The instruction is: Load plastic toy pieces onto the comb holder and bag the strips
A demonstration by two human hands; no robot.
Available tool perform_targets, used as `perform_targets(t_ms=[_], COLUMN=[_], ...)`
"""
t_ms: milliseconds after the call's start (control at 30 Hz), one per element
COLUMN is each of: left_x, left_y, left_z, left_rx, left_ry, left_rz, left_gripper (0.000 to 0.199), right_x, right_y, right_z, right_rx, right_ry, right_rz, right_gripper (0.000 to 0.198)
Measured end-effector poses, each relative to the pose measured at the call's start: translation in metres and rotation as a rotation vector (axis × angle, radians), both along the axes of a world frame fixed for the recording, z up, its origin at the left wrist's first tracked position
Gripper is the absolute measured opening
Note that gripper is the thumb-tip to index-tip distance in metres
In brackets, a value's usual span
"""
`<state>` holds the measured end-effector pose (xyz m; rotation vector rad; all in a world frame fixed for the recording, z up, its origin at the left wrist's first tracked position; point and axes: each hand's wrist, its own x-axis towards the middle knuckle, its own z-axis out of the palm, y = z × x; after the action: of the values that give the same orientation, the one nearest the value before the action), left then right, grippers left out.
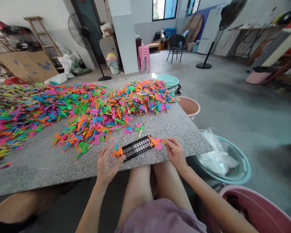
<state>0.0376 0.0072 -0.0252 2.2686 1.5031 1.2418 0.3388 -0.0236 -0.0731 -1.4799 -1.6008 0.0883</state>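
A black lattice tray (138, 147) lies slantwise near the front edge of the granite tabletop (145, 160). At its left end, my left hand (106, 162) curls its thumb and fingers round some orange and blue plastic pieces (117, 150), the thumb by the tray's corner. My right hand (176, 154) pinches the yellow stick end of pink and orange plastic pieces (156, 142), which reach over the tray's right end. Their exact kind is too small to tell. Several loose pieces (135, 127) lie just behind the tray.
A broad heap of bright plastic pieces (92, 111) spreads over the table's back and left. Beside the right edge stand a brown basin (195, 111), a teal basin (246, 168) holding clear plastic bags, and a pink tub (262, 197). Another person's leg (19, 207) shows at lower left.
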Motion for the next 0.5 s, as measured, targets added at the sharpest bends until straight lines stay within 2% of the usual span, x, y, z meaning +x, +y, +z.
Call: perform_targets(t_ms=[67,100,133,200,233,367,500], left_x=[0.016,0.028,0.041,0.069,0.081,0.102,0.102], left_y=[-0.015,-0.023,-0.03,-0.042,-0.046,-0.05,-0.052], left_z=[0.013,0.02,0.026,0.037,0.042,0.049,0.048], left_rx=[0.024,-0.024,-0.128,-0.484,-0.603,-0.815,-0.938], left_ry=[-0.169,-0.283,-0.422,-0.714,-0.824,-1.117,-1.204], left_rz=[0.1,0.12,0.092,-0.091,-0.133,-0.175,-0.257], left_gripper=[0.038,0.036,0.037,0.05,0.047,0.034,0.03], right_x=[-0.017,-0.026,-0.034,-0.047,-0.051,-0.054,-0.051], right_y=[-0.015,-0.022,-0.029,-0.041,-0.046,-0.052,-0.051], right_z=[0.021,0.031,0.041,0.055,0.059,0.057,0.049], right_rx=[0.173,0.242,0.292,0.356,0.371,0.382,0.389], right_ry=[0.073,0.096,0.108,0.108,0.105,0.111,0.084], right_rz=[0.028,0.048,0.08,0.182,0.236,0.342,0.342], right_gripper=[0.033,0.035,0.04,0.048,0.051,0.054,0.052])
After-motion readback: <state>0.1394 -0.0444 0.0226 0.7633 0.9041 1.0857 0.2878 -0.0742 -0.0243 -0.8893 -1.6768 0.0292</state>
